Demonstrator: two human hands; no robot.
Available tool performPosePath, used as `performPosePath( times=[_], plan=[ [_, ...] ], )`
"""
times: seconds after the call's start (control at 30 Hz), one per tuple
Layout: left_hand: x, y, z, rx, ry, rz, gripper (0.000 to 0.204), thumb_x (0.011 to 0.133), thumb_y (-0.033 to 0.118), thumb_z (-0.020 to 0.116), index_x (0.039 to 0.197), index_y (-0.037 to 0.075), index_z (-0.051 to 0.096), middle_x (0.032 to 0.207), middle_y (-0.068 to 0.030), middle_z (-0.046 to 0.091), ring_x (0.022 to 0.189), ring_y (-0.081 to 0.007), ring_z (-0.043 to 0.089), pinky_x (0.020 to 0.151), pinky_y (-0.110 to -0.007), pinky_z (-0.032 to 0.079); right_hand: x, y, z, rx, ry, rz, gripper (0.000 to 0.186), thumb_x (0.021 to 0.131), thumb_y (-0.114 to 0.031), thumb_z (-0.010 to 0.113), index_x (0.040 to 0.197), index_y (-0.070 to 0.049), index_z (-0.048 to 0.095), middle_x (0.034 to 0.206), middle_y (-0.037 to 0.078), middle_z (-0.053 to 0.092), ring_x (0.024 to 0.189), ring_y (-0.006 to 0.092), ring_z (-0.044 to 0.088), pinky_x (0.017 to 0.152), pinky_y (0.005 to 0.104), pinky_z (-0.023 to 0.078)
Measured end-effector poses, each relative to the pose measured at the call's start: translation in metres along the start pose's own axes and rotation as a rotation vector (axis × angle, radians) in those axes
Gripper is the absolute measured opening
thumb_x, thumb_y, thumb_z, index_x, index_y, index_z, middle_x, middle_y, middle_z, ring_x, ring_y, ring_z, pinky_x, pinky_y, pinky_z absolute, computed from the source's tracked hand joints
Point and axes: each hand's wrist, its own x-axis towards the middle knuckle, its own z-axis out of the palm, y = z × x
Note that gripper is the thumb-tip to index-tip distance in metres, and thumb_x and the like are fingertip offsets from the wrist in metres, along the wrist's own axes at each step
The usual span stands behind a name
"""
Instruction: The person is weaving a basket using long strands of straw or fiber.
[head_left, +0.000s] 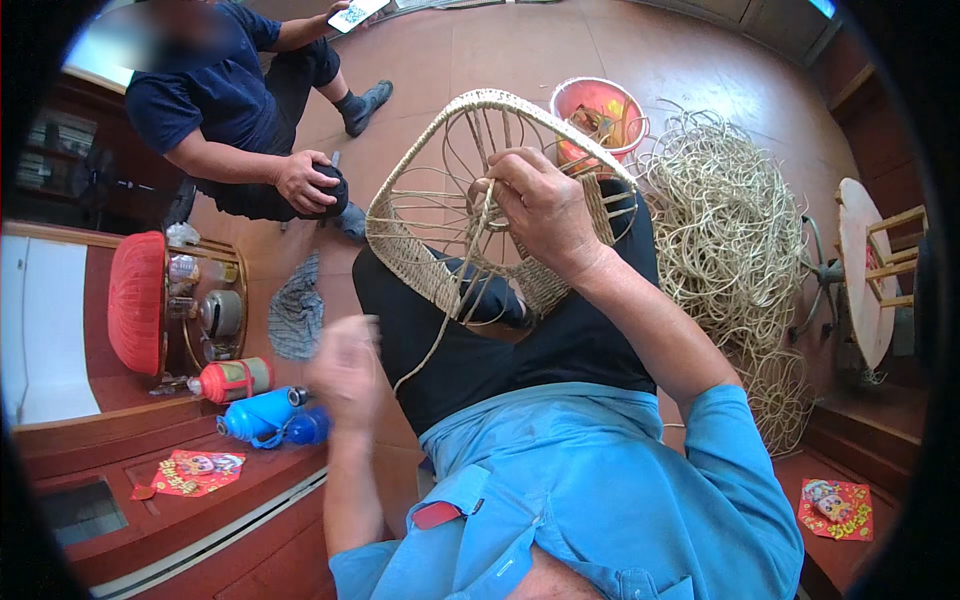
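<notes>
A partly woven straw-cord frame [408, 262] with rounded corners rests across my lap and knees. Its rim is wrapped in pale cord, and loose strands cross its open middle. Over that middle, my right hand [545, 208] pinches a twisted straw cord [478, 222] between thumb and fingers. From there the cord runs down over the near edge, and its tail hangs onto my left thigh. My left hand [345, 370] is raised left of the thigh, apart from the frame. Motion smears its fingers, so whether it holds a strand cannot be made out.
A big heap of loose straw cord [715, 220] lies on the floor to the right. Beyond the frame stands a red bucket [630, 112]. Another person [225, 110] sits at the far left with a phone. Bottles [262, 415] and a grey cloth [296, 308] lie left.
</notes>
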Motion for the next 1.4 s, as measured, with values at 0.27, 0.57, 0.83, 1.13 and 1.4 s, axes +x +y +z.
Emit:
performPosePath(
  times=[0.27, 0.57, 0.83, 1.13, 1.4],
  plan=[
    [0.067, 0.079, 0.128, -0.021, 0.130, 0.413, 0.020, 0.101, 0.003, 0.070, 0.120, 0.002, 0.072, 0.107, -0.0179, 0.073, 0.099, -0.0378, 0.075, 0.084, -0.046, 0.060, 0.017, -0.005, 0.004, -0.171, -0.072, -0.002, 0.018, 0.104, -0.021, 0.071, 0.105, -0.007, 0.058, 0.091, 0.015, 0.070, 0.084, 0.0377, 0.076, 0.069, 0.0492, 0.060],
    [0.115, 0.056, 0.151, 0.041, 0.135, 0.436, 0.011, 0.102, 0.010, 0.072, 0.112, 0.006, 0.073, 0.099, -0.0142, 0.073, 0.092, -0.0358, 0.075, 0.082, -0.047, 0.060, 0.025, 0.003, 0.011, -0.233, -0.111, 0.039, 0.019, 0.103, -0.022, 0.074, 0.104, -0.009, 0.061, 0.087, 0.012, 0.073, 0.078, 0.0352, 0.076, 0.064, 0.0462, 0.058],
    [0.105, 0.056, 0.156, 0.113, 0.094, 0.431, 0.011, 0.103, 0.011, 0.072, 0.112, 0.004, 0.075, 0.094, -0.0160, 0.073, 0.087, -0.0376, 0.074, 0.073, -0.049, 0.056, 0.027, 0.001, 0.018, -0.308, -0.117, 0.013, 0.022, 0.104, -0.024, 0.074, 0.112, -0.010, 0.059, 0.086, 0.010, 0.074, 0.078, 0.0309, 0.079, 0.063, 0.0437, 0.060],
    [0.101, 0.055, 0.146, 0.030, -0.030, 0.374, 0.014, 0.104, 0.010, 0.065, 0.114, 0.004, 0.073, 0.098, -0.0177, 0.075, 0.093, -0.0411, 0.074, 0.079, -0.052, 0.058, 0.020, -0.005, 0.002, -0.084, -0.167, 0.000, 0.057, 0.103, -0.010, 0.069, 0.156, -0.007, 0.048, 0.095, 0.022, 0.074, 0.088, 0.0384, 0.078, 0.071, 0.0485, 0.062],
    [0.101, 0.058, 0.144, 0.011, -0.056, 0.326, 0.015, 0.106, 0.011, 0.067, 0.115, 0.001, 0.074, 0.095, -0.0195, 0.074, 0.091, -0.0406, 0.074, 0.079, -0.049, 0.056, -0.017, 0.004, -0.018, 0.873, -0.169, 0.610, 0.030, 0.110, -0.015, 0.069, 0.137, -0.003, 0.061, 0.099, 0.001, 0.069, 0.074, 0.0059, 0.061, 0.062, 0.0230, 0.051]
  ],
)
